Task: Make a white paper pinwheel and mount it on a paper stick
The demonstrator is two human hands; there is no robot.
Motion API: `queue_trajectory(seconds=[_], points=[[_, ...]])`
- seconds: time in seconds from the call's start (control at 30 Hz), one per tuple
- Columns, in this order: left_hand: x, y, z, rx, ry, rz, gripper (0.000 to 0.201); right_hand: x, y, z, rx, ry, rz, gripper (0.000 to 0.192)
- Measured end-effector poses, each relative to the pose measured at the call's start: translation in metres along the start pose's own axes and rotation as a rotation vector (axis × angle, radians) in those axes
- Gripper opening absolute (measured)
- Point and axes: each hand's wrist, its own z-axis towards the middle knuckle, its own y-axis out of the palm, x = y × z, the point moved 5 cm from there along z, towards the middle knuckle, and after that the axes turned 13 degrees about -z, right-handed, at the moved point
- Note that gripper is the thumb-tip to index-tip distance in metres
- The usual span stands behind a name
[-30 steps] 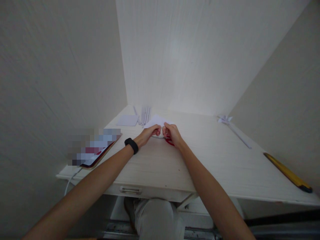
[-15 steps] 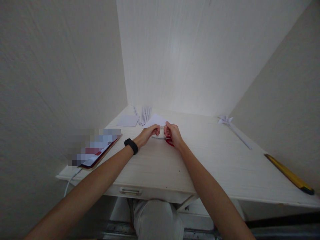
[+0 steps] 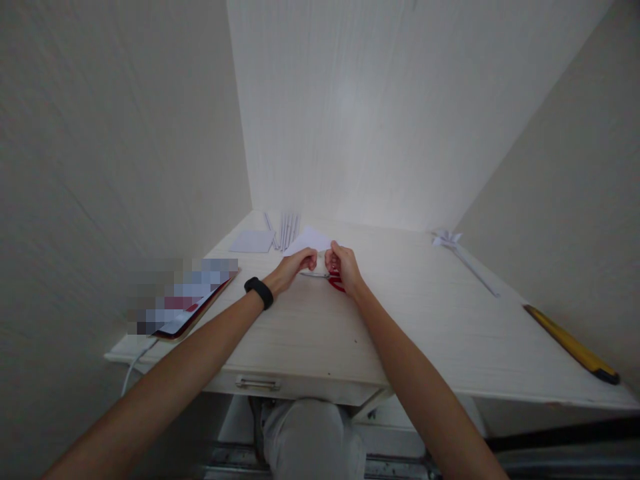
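Both hands are together near the middle of the desk, fingers curled, over a folded piece of white paper (image 3: 308, 241). My left hand (image 3: 299, 265), with a black band on its wrist, pinches the paper's near left side. My right hand (image 3: 345, 265) is closed on its right edge, thumb on top. Red-handled scissors (image 3: 336, 281) lie on the desk just under the hands, blades to the left, with one handle partly hidden by my right hand. The paper's near edge is partly covered by my fingers.
Several thin paper sticks (image 3: 289, 231) and a flat white paper (image 3: 253, 241) lie at the back left. A tablet-like device (image 3: 193, 319) with a cable rests on the left. On the right are a paper flower with a stem (image 3: 473, 269) and a yellow cutter (image 3: 570, 343).
The whole view has shifted slightly, so things appear a little further left. My hands keep nearly the same hold on the paper.
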Motion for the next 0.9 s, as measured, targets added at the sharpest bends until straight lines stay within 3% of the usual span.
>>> queue_trajectory(seconds=[0.6, 0.9], points=[[0.001, -0.002, 0.001, 0.022, 0.027, 0.015, 0.023, -0.003, -0.013, 0.001, 0.171, -0.029, -0.044, 0.044], [-0.002, -0.003, 0.001, 0.023, 0.003, 0.001, 0.022, -0.004, -0.011, -0.002, 0.158, -0.018, 0.039, 0.049]])
